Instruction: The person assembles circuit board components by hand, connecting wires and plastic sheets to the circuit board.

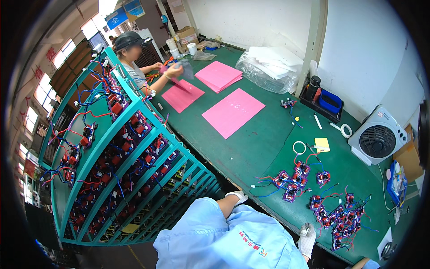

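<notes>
My left hand (237, 196), in a white glove, is at the near edge of the green table (188, 121), beside the rack; its fingers are too small and turned away to make out. My right hand (307, 240), also in a white glove, rests at the same edge, open, with fingers extended and nothing seen in it. Close to its right lies a pile of circuit boards (345, 222) with red parts and red and blue wires. Several more boards (293, 179) lie farther in, near a roll of tape (299, 147) and a yellow note pad (321, 144).
A teal rack (134, 105) full of wired boards stands at the left. Across the table a person (134, 58) handles pink sheets; other pink sheets (234, 112) lie flat. White foam sheets in a plastic bag (273, 67), a black tray (320, 105) and a grey fan (378, 136) line the wall.
</notes>
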`<control>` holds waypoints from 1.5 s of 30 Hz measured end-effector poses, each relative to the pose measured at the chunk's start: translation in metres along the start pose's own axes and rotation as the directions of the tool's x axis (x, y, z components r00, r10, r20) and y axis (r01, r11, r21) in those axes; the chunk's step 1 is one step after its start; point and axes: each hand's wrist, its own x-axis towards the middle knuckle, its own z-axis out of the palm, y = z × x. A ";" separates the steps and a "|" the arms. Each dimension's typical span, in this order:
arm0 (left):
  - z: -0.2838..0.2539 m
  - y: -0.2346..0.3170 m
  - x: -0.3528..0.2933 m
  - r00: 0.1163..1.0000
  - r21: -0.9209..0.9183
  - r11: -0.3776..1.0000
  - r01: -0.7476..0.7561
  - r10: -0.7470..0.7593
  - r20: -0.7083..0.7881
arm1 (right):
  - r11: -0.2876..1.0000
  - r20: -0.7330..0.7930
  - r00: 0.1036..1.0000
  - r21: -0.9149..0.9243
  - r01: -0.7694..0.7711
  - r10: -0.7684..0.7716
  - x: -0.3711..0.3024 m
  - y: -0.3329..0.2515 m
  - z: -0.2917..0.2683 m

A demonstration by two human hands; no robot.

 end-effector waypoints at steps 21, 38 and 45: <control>0.024 -0.012 0.034 0.999 0.070 0.997 -0.035 0.035 -0.006 | 0.991 -0.015 1.000 0.133 -0.024 0.026 0.002 0.006 -0.002; -0.004 0.015 -0.017 0.999 0.001 0.999 0.047 -0.047 0.017 | 0.996 -0.066 0.994 -0.001 0.091 -0.091 -0.003 0.008 -0.004; -0.008 0.019 -0.025 0.998 -0.003 0.998 0.065 -0.065 0.025 | 0.997 -0.075 0.994 0.009 0.080 -0.079 -0.005 0.001 -0.004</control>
